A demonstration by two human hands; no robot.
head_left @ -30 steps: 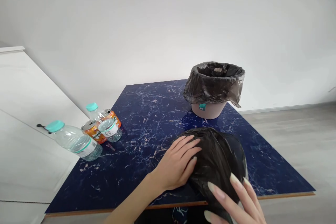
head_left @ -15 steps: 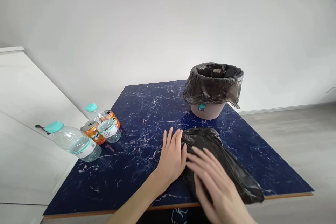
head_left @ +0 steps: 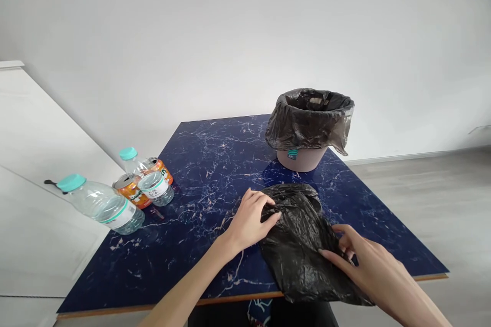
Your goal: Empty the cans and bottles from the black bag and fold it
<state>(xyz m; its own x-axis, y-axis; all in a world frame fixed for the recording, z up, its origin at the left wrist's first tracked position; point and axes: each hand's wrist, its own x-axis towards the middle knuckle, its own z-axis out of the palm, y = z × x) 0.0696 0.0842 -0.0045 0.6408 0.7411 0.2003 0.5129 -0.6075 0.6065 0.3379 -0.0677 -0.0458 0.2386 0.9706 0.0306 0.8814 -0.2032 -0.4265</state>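
A black plastic garbage bag (head_left: 297, 255) lies crumpled on the blue marbled table, its lower part hanging over the front edge. My left hand (head_left: 251, 217) grips its upper left edge, with curled fingers and the thumb on the plastic. At the bag's right edge, my right hand (head_left: 355, 253) has thumb and index finger on a fold, the other fingers bent beneath. Behind the bag stands a pinkish trash bin (head_left: 303, 161) lined with another black bag (head_left: 307, 130), folded over its rim.
To the left on the table (head_left: 215, 153) stand a large water bottle (head_left: 111, 209), a smaller water bottle (head_left: 155, 184) and two orange cans, one nearer (head_left: 132, 194) and one farther (head_left: 163, 168). A white cabinet (head_left: 42, 179) is beside the table; a wall rises behind it.
My right hand has moved right, from over the bag's middle to its right edge. The bag is spread wider. My left hand's fingers have bent from outstretched to curled on the bag.
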